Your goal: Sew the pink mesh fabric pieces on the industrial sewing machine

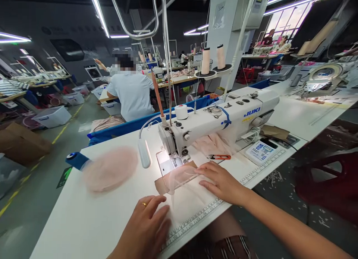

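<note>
A piece of sheer pale pink fabric (181,177) lies in front of the needle of a white sewing machine (218,119). My right hand (220,181) rests on the fabric's right end, fingers stretched and thumb apart. Left of the fabric's near edge is my left hand (147,221), wearing a ring; its fingers are loosely bent and apart, holding nothing I can see. Under the fabric a brownish patch (161,186) shows on the machine bed. A round pile of sheer pink pieces (112,170) sits on the table to the left.
Orange-handled thread snips (219,157) lie right of the needle, beside more pink fabric (211,145). A lamp (144,154) hangs left of the machine head. A ruler strip (195,223) runs along the table's front edge. A blue thread cone (77,160) lies far left. A co-worker (131,93) sits ahead.
</note>
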`<state>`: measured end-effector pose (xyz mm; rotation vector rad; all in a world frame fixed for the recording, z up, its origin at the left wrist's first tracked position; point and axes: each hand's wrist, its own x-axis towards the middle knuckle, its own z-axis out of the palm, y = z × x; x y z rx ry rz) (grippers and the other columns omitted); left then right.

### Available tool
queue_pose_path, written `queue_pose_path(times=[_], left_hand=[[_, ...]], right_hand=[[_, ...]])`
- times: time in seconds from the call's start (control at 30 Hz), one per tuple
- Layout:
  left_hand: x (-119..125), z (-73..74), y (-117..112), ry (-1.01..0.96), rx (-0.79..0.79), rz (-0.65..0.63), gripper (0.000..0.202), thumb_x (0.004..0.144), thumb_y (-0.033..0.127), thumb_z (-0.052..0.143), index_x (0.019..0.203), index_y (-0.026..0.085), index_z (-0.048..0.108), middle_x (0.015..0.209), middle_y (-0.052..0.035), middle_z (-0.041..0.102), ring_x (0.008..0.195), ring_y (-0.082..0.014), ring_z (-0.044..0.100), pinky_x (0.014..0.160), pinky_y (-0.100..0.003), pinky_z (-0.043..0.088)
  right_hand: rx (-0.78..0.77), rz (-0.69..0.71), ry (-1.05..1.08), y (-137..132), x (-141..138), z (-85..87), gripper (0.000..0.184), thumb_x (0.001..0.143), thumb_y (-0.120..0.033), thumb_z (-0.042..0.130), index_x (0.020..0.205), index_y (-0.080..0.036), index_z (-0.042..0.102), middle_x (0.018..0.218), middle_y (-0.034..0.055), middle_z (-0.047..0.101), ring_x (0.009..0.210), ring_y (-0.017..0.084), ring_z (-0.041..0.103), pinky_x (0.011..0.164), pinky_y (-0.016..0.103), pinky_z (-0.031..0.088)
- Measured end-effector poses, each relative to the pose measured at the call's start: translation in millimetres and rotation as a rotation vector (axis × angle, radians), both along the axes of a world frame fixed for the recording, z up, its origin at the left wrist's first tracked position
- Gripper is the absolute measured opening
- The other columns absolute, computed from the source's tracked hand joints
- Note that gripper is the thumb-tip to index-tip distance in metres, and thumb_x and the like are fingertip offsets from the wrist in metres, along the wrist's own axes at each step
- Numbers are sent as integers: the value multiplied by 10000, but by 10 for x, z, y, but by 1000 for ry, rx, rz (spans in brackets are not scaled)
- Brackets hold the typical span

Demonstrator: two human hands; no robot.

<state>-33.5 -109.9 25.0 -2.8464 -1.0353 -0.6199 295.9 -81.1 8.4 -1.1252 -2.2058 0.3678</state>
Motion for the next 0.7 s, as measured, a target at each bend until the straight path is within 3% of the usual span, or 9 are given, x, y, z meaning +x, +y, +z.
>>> queue_pose_path(times=[0.1, 0.2, 0.3, 0.37, 0.4, 0.5, 0.57, 0.63, 0.7], left_hand=[[125, -42, -39, -5, 27, -103, 350, 899, 267, 670, 1245, 228, 642, 1298, -129, 699, 1090, -295, 676, 893, -422, 602], [286, -108, -89, 76, -19, -98, 255, 836, 209, 698, 1090, 201, 677, 1082, -113, 748, 926, -294, 716, 787, -426, 620], [395, -32, -143, 118, -309, -89, 37, 863, 215, 707, 883, 225, 678, 858, -34, 729, 695, -210, 702, 598, -297, 580], [447, 81, -139, 98, -597, -226, 19, 928, 264, 686, 925, 260, 704, 857, 9, 740, 638, -142, 696, 552, -212, 543], [474, 132, -114, 83, -647, -266, 76, 960, 247, 642, 959, 270, 714, 852, 16, 744, 645, -135, 700, 567, -202, 543], [555, 173, 43, 98, -373, -183, 303, 910, 75, 542, 1120, 214, 711, 1014, -70, 769, 882, -237, 739, 766, -320, 607], [587, 116, 155, 223, -231, -116, 399, 828, 13, 557, 1172, 156, 700, 1161, -149, 746, 1006, -299, 724, 865, -411, 607], [585, 52, 217, 350, -188, 66, 359, 827, -1, 548, 1112, 140, 714, 1127, -175, 738, 960, -316, 726, 787, -417, 606], [552, 40, 232, 426, -230, 279, 259, 898, 32, 512, 997, 153, 718, 995, -153, 733, 827, -296, 724, 662, -372, 571]], right_hand=[[-88, 204, -23, -115, 50, 100, 522, 915, -439, 813, 1371, -255, 638, 1361, 112, 640, 1263, 289, 564, 1069, 448, 504], [-104, 238, -83, -201, 78, 62, 496, 907, -461, 819, 1321, -234, 670, 1376, 126, 642, 1304, 306, 543, 1098, 470, 479], [-62, 212, -103, -181, 77, -47, 254, 1033, -294, 656, 1273, -222, 698, 1357, 131, 662, 1287, 289, 562, 1080, 482, 479], [-24, 237, -99, -95, 49, -100, 265, 1050, -170, 561, 1259, -231, 711, 1381, 120, 662, 1310, 272, 556, 1081, 476, 476], [-8, 267, -99, -36, 24, -113, 302, 1037, -124, 540, 1253, -239, 717, 1393, 109, 664, 1325, 266, 551, 1081, 472, 476], [10, 349, -96, 134, -101, -88, 362, 990, -50, 525, 1219, -243, 728, 1396, 83, 681, 1330, 251, 559, 1071, 454, 486], [21, 297, -72, 177, -214, -28, 351, 991, -60, 517, 1236, -221, 711, 1369, 100, 691, 1297, 251, 579, 1060, 458, 491], [40, 233, -45, 143, -332, 35, 318, 1001, -126, 547, 1279, -205, 681, 1322, 128, 696, 1224, 262, 605, 1028, 468, 501], [60, 286, -60, 67, -430, 65, 271, 991, -219, 615, 1253, -223, 682, 1284, 124, 697, 1152, 266, 624, 985, 460, 510]])
